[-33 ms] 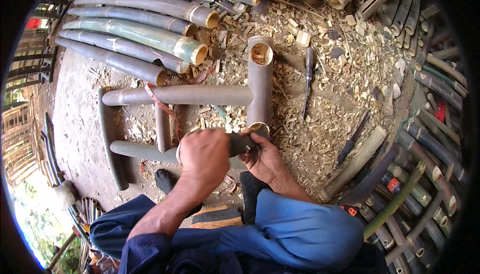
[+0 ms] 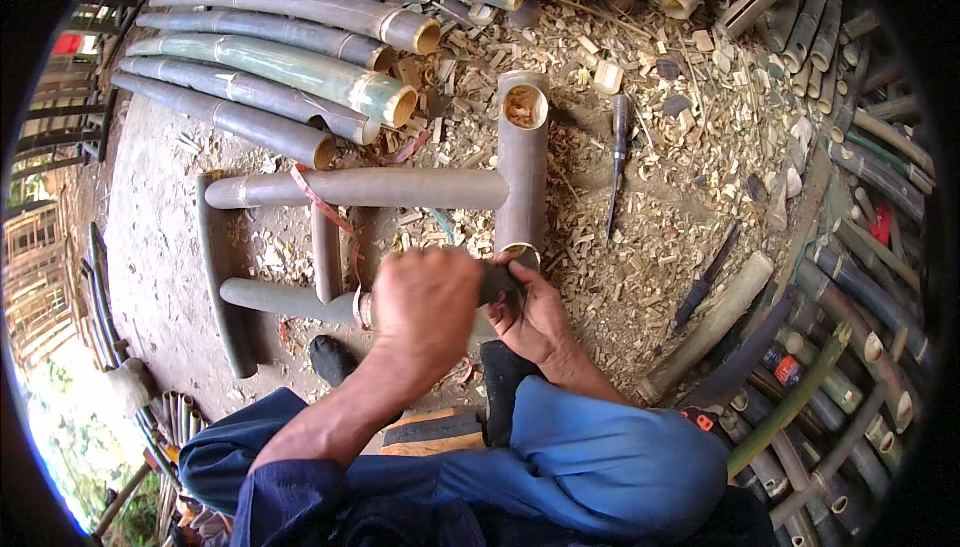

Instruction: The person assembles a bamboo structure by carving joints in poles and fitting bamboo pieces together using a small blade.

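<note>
A bamboo frame (image 2: pixel 400 187) of joined tubes lies on the ground in front of me. Its thick upright tube (image 2: pixel 521 167) has a round opening near the far end, with pale shavings inside. My left hand (image 2: pixel 425 297) is a fist over the nearer rail (image 2: pixel 285 294), by the thick tube's near end. From the fist's right side comes a dark rounded piece (image 2: pixel 492 284); its full shape is hidden by my hands. My right hand (image 2: pixel 535 315) closes its fingers round that piece's right end, close to the tube's cut rim (image 2: pixel 520 253). Red string (image 2: pixel 310 192) is looped on the far rail.
A chisel-like tool (image 2: pixel 617 167) and a dark-handled blade (image 2: pixel 705 277) lie among wood chips (image 2: pixel 600 217) on the right. Rows of bamboo poles (image 2: pixel 270 82) lie at the far left. More bamboo (image 2: pixel 880 347) is piled along the right, beside a loose length of bamboo (image 2: pixel 705 332).
My left fist has shifted slightly to the right, nearer to my right hand, so less of the dark piece shows between them. The frame has barely moved.
</note>
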### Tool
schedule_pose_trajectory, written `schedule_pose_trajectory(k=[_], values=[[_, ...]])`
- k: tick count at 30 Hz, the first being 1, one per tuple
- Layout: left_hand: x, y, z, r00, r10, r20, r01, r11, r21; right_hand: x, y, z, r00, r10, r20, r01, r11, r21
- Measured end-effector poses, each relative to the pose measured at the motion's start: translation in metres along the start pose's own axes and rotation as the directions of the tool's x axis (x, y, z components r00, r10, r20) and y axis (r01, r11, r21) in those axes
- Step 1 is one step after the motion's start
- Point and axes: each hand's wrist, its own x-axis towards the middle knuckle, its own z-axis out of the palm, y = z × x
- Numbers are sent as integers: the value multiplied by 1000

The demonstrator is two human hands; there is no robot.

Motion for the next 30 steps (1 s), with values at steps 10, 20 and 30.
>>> schedule_pose_trajectory(k=[10, 20, 30], values=[[-101, -20, 75, 993, 106, 49, -89, 962, -258, -69, 14, -5, 985, 119, -128, -161, 903, -399], [17, -62, -15, 917, 278, 285, -257, 960, -110, -20, 20, 6, 982, 158, -102, -157, 987, 17], [-75, 23, 145, 816, -50, 575, 478, 617, -625, -22, -30, 7, 896, 43, -443, -409, 467, -784]])
